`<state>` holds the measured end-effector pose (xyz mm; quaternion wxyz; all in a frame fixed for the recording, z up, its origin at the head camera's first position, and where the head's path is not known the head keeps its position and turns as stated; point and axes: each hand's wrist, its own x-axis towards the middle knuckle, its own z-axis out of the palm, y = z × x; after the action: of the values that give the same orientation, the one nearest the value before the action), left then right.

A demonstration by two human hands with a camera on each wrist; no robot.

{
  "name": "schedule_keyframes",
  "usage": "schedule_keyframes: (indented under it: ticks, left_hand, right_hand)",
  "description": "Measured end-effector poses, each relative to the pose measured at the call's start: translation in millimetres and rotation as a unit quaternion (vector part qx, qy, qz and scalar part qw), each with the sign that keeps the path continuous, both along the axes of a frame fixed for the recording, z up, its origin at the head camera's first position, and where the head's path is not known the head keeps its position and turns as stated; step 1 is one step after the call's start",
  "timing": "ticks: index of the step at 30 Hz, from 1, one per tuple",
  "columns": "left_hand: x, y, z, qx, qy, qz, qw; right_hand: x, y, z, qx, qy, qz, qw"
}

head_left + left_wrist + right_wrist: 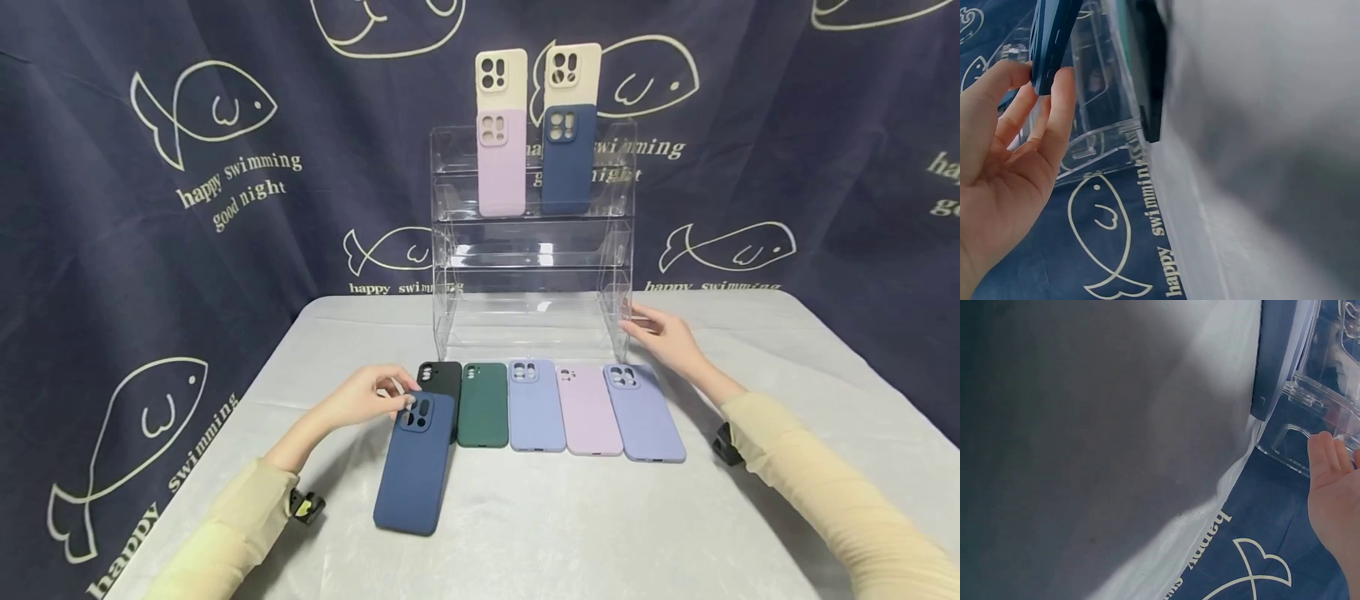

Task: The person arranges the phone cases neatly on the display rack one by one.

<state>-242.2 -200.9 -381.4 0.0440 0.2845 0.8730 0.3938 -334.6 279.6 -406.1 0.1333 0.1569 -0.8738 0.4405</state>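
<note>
My left hand (pixel 360 398) pinches a dark blue phone case (pixel 416 487) by its top end, beside the camera cutout. The case hangs tilted and overlaps a black phone case (pixel 444 375) in the head view. From the left wrist camera, the blue case (pixel 1051 47) shows edge-on between thumb and fingers. A clear acrylic display rack (pixel 532 268) stands at the back of the table. At its right side panel my right hand (pixel 667 340) rests with its fingers extended; the right wrist view shows the fingers (pixel 1321 453) fairly straight against the clear plastic.
Beside the black case lie a green case (pixel 483 408), a light blue case (pixel 537 417), a pink case (pixel 592 417) and a periwinkle case (pixel 652 425) in a row before the rack. Higher up, a lilac-and-cream pair (pixel 501 179) and a blue-and-cream pair (pixel 566 175) stand on the rack.
</note>
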Motion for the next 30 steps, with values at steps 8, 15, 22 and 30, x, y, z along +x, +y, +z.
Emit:
schedule_keyframes:
  ticks: [8, 15, 22, 30]
  left_hand:
    - [-14.9, 12.4, 12.0, 0.020, 0.018, 0.018, 0.9995]
    - [-26.5, 23.3, 23.9, 0.057, 0.054, 0.057, 0.9953]
    - [-37.8, 34.9, 32.2, 0.070, 0.072, 0.131, 0.9863]
    - [-51.5, 52.8, 44.6, 0.075, 0.106, 0.149, 0.9803]
  right_hand:
    - [0.6, 1, -4.0, 0.005, -0.003, 0.001, 1.0000]
    - [0.7, 1, -1.4, -0.001, -0.005, 0.002, 1.0000]
    - [3.7, 0, -1.6, 0.007, -0.007, -0.005, 0.9999]
    - [23.2, -14, 23.0, -0.001, 0.008, 0.009, 0.9999]
